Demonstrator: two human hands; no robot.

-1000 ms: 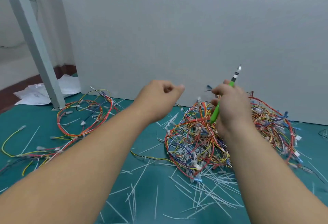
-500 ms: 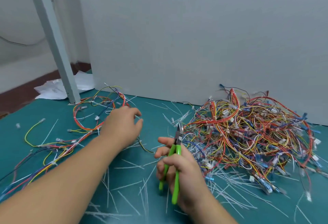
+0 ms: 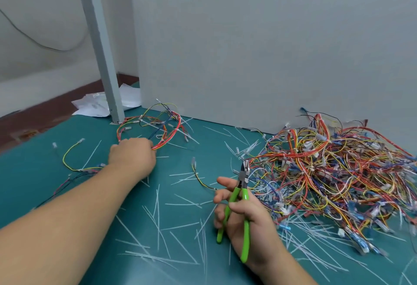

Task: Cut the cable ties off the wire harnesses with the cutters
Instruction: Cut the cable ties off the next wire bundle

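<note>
**You:** Where's the harness I should take?

**Spotter:** The loop [image 3: 178, 126] lies on the mat [image 3: 33, 172] by the foot of the post [image 3: 101, 59], well apart from the pile [image 3: 327, 172] on your right. Your left hand [image 3: 133, 158] rests at its near edge. The fingers are curled under and hidden, so I can't tell whether you've got wire pinched.

**You:** And the cutters?

**Spotter:** Your right hand [image 3: 246, 221] is wrapped round the cutters [image 3: 234, 194] by their green handles, nose pointing away toward the pile. The handles are spread a little. The jaws are too small for me to read.

**You:** How will the loop handle?

**Spotter:** Light and floppy, I'd judge. The wires are thin, so they'll sag and snag on each other. Pinch the bundle just beside a tie, so it stays taut and only plastic meets the blades. Lift gently, because a loose end may drag the cut ties [image 3: 158, 212] on the mat along with it.
</note>
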